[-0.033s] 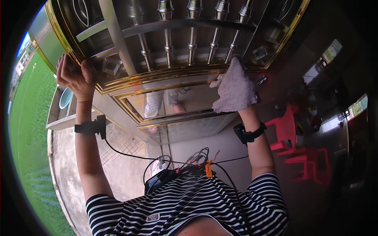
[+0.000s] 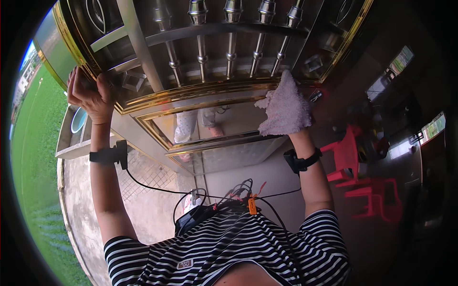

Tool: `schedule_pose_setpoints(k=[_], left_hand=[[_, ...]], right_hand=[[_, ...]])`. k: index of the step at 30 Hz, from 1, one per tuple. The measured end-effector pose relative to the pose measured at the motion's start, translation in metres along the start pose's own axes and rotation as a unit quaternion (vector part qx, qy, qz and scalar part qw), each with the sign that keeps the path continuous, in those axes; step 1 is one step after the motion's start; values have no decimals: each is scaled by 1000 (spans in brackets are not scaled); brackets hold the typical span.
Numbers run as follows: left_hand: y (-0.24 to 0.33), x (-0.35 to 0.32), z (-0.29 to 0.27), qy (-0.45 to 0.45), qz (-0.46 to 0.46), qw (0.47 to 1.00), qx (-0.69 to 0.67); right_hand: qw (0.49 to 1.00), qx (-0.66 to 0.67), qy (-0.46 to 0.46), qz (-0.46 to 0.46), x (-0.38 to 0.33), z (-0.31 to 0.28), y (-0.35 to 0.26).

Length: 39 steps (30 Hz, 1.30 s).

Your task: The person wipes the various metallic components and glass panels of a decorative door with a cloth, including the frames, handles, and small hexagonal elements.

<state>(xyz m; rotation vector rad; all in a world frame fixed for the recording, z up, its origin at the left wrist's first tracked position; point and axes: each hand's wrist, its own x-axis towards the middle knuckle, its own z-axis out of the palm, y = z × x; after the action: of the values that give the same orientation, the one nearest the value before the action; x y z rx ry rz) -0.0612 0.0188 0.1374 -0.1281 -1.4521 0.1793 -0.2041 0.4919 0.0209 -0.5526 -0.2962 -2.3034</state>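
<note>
- The left hand curls its fingers closed around the left edge of the shiny steel door with gold trim.
- The right hand, hidden under a pale fuzzy cloth, presses it flat on the gold rail; its finger pose cannot be told.
- Red plastic chairs stand right, bare floor between.
- Green grass lies left.
</note>
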Motion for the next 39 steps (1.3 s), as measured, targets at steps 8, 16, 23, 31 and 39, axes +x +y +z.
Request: schedule_pose_setpoints(k=[8, 16, 23, 31, 39], left_hand=[[2, 5, -5, -8, 8, 1000, 5], [3, 4, -10, -27, 8, 999, 36], [5, 4, -2, -15, 8, 1000, 24], [-4, 0, -10, -22, -10, 1000, 16], [2, 12, -10, -1, 16, 1000, 5]], right_hand=[[844, -533, -3, -48, -13, -1, -10], [893, -428, 136, -17, -9, 32, -22], [733, -673, 46, 85, -7, 42, -87], [900, -420, 98, -68, -36, 4, -79], [834, -455, 307, -66, -47, 10, -146]])
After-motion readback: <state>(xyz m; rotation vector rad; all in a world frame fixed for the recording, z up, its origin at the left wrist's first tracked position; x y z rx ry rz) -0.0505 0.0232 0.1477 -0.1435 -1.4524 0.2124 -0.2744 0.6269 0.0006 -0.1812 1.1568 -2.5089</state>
